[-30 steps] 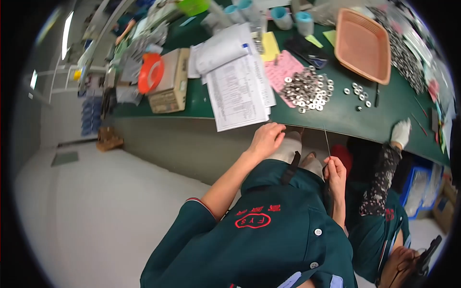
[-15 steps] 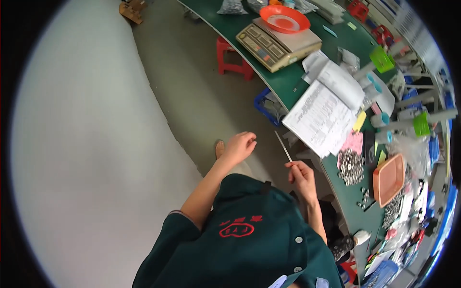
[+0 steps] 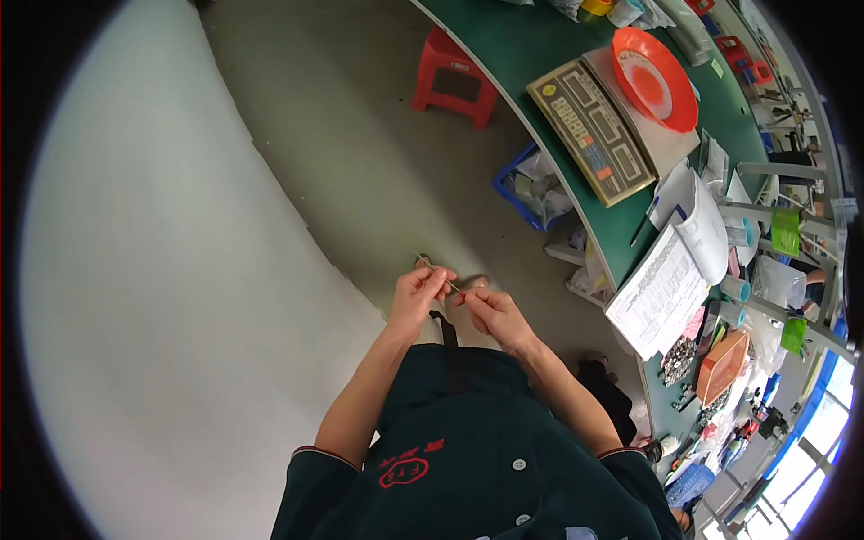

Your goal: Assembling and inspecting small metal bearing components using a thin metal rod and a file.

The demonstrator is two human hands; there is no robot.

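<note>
The person's dark green shirt (image 3: 477, 414), near, bears a red emblem (image 3: 404, 472) and white buttons (image 3: 519, 465). Ahead is a pale thin rod (image 3: 456, 287). The left floor (image 3: 180, 315) is light grey. Far right, a green tabletop (image 3: 490, 40) carries a beige scale (image 3: 589, 135), an orange-red dish (image 3: 661, 76), white sheets (image 3: 659, 292) lined with dark print, and a salmon-orange basket (image 3: 722, 367). The far stool (image 3: 444, 56) is red; the crate (image 3: 517, 208), blue.

The floor (image 3: 184, 297) lay pale grey at left, darker grey-green toward the long green table (image 3: 499, 36), whose pale edge curved through the view. A red stool (image 3: 444, 54) stood by that edge — and bright windows (image 3: 822, 421) shone lower right.
</note>
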